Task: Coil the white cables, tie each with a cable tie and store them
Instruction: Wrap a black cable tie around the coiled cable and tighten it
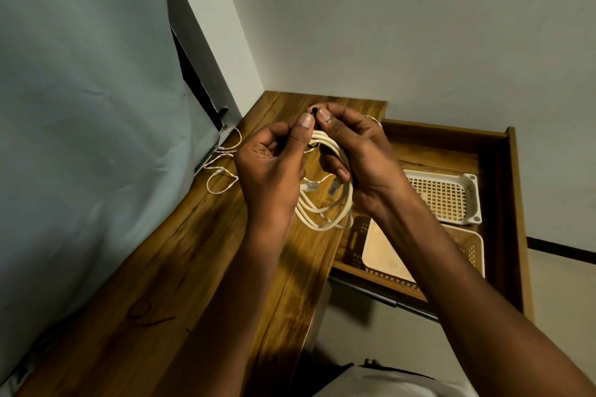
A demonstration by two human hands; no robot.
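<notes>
A person's two hands are raised above a wooden table, working on a coiled white cable. The left hand has its thumb and fingers curled, pinching a black cable tie at the top of the coil. The right hand meets it there, its thumb pressing the same tie, while its lower fingers wrap round the bundled strands. The coil hangs down between the palms, toward 6 o'clock, with two plug ends dangling inside the loop.

At 9 o'clock from the hands, a second loose white cable lies uncoiled on the table by a grey cloth. At 3 o'clock an open drawer holds a perforated white tray and, nearer the person, a cream basket.

The risks, as a judgement: the tie looks small and only fingertip-held, so it could slip out before it locks. If the right fingers loosen, the loops may spring apart and the coil unravel. The dangling plugs might catch in the tie or snag on the basket mesh when stored. Whether the tie is already threaded cannot be told.
</notes>
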